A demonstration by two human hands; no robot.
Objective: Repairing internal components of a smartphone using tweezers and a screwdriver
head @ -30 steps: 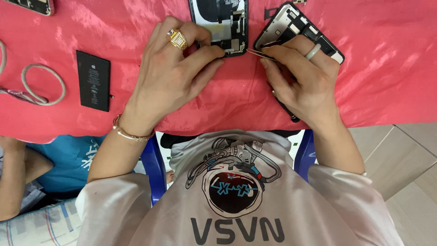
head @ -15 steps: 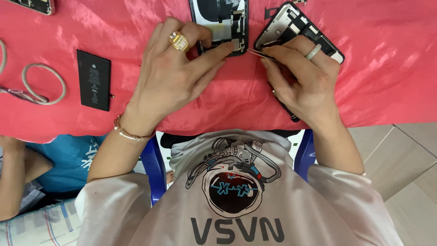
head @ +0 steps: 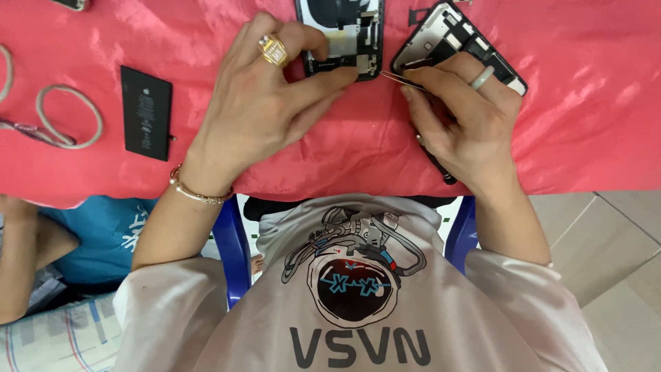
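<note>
An opened phone body (head: 342, 36) with its insides showing lies at the top middle of the red cloth (head: 592, 117). My left hand (head: 265, 110), with a gold ring, rests on its near end and steadies it with thumb and forefinger. My right hand (head: 463, 120) pinches thin metal tweezers (head: 398, 80), whose tip points at the phone's lower right corner. The same hand lies over a detached screen panel (head: 454, 34), tilted to the right. A dark tool handle (head: 434, 158) sticks out from under this hand.
A black phone battery (head: 146, 112) lies flat at the left. Grey looped cables (head: 65, 117) lie further left. Another person's arm (head: 21, 255) shows at the lower left. A blue chair (head: 234, 255) is under me; tiled floor (head: 613, 241) lies to the right.
</note>
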